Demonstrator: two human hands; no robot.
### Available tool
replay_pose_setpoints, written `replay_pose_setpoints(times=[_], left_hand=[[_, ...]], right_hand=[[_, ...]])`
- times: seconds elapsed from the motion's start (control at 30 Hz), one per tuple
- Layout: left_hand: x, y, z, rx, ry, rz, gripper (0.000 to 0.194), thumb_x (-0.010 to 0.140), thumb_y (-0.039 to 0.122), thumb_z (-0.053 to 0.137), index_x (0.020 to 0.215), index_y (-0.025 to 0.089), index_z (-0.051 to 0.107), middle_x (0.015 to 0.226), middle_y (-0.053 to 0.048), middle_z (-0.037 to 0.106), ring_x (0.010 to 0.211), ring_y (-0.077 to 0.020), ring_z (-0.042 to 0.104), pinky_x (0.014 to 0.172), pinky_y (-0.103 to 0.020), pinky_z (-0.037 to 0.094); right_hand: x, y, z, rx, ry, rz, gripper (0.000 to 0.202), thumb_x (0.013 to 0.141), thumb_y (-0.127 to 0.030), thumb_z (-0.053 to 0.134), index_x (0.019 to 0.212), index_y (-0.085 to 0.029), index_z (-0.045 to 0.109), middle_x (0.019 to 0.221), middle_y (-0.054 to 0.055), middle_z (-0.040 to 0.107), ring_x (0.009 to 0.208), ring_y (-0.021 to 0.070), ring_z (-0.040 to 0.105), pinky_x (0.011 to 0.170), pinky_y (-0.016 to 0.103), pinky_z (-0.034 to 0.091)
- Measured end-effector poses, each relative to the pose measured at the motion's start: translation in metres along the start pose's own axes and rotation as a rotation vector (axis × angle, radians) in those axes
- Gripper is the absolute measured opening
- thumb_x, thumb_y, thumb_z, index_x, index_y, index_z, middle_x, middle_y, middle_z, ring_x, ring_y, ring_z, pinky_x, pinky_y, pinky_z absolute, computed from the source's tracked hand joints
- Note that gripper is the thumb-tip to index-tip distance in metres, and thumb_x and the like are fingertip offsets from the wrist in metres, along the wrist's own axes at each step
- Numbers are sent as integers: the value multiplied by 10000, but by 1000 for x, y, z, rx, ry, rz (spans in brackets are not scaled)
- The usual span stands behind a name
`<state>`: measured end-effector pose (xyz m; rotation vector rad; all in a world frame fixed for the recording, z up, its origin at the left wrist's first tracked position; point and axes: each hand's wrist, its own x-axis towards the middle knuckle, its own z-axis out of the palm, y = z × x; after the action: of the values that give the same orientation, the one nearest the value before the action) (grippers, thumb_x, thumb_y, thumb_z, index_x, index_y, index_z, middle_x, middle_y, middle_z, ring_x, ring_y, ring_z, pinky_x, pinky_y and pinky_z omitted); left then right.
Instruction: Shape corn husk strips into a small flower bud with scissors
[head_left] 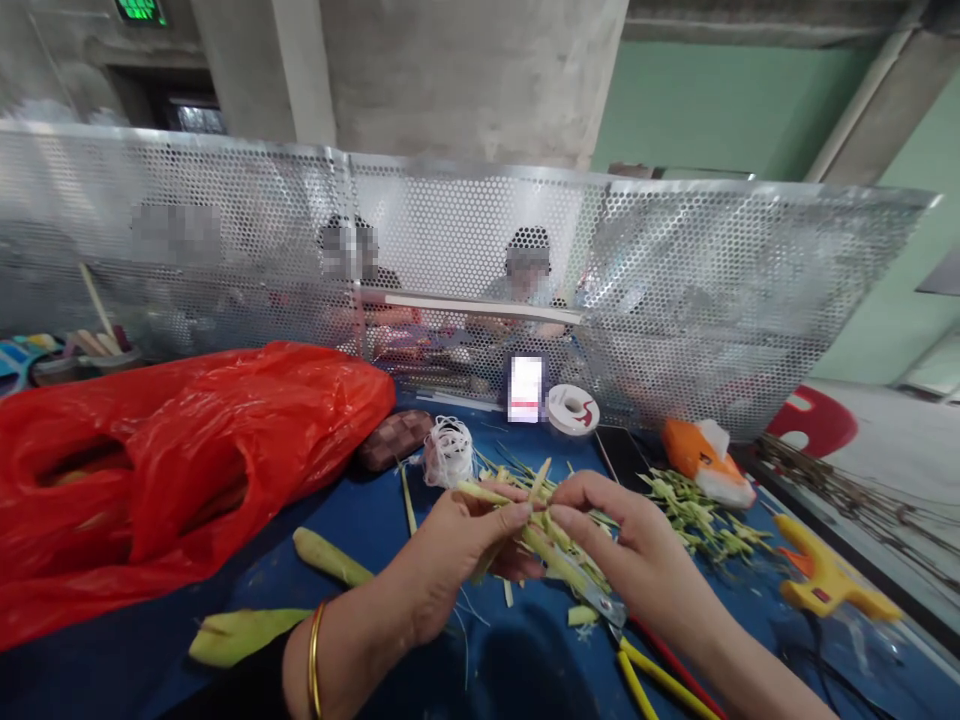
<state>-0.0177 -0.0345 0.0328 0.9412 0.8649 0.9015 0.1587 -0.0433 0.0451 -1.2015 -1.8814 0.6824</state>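
Observation:
My left hand is closed round pale green plant strips, its thumb pressed on them. On the right, my right hand pinches the same strips with thumb and index finger, close to the left thumb. One strip end sticks up between the hands. Pliers with yellow handles lie just below the strips, their jaws near cut green bits. Larger green husk pieces rest on the blue table left of my left wrist. The left palm's inner side is partly hidden.
A red plastic bag fills the left side. Behind my hands are white string, a lit phone and a white spool. To the right lie tissues, leaf scraps and a yellow glue gun. People sit beyond a perforated screen.

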Motion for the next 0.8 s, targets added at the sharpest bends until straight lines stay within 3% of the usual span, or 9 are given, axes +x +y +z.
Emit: replay_pose_setpoints(times=[0.13, 0.23, 0.33, 0.5, 0.67, 0.8], left_hand=[[-4, -1, 5, 89, -69, -41, 384, 718, 457, 733, 899, 125, 667, 740, -66, 714, 555, -155, 675, 568, -251, 490], [-6, -2, 7, 113, -105, -86, 390, 749, 456, 707, 945, 124, 645, 718, -68, 713, 521, -147, 664, 572, -261, 501], [-6, -6, 8, 115, -124, -119, 351, 776, 431, 686, 960, 137, 629, 694, -59, 711, 517, -137, 654, 555, -244, 488], [-4, -11, 7, 114, -164, -75, 259, 768, 393, 691, 810, 140, 658, 554, 3, 632, 489, -124, 612, 562, -253, 494], [-6, -7, 9, 216, -220, -52, 249, 761, 380, 689, 703, 140, 655, 520, 12, 597, 444, -114, 578, 503, -235, 462], [-6, -8, 7, 263, -248, -39, 238, 758, 384, 687, 741, 147, 680, 498, 22, 578, 445, -128, 575, 502, -248, 467]], right_hand=[[2, 4, 10, 333, 39, 182, 229, 823, -373, 607, 723, -171, 642, 723, 21, 633, 704, 169, 565, 682, 296, 449], [1, 5, 18, 460, 85, 237, 232, 804, -357, 638, 677, -163, 639, 657, 2, 607, 636, 139, 530, 619, 265, 429], [0, 5, 22, 467, 110, 243, 232, 798, -350, 643, 664, -161, 633, 636, -6, 588, 603, 125, 502, 586, 252, 405], [-1, 4, 22, 440, 104, 231, 240, 787, -331, 630, 613, -173, 582, 571, -27, 530, 549, 114, 450, 542, 246, 368], [-3, 4, 21, 319, 175, 163, 229, 793, -279, 586, 584, -187, 563, 619, -2, 567, 615, 143, 497, 615, 275, 397], [-3, 4, 22, 284, 193, 169, 206, 776, -277, 584, 591, -189, 592, 639, 9, 584, 639, 155, 519, 618, 283, 401]])
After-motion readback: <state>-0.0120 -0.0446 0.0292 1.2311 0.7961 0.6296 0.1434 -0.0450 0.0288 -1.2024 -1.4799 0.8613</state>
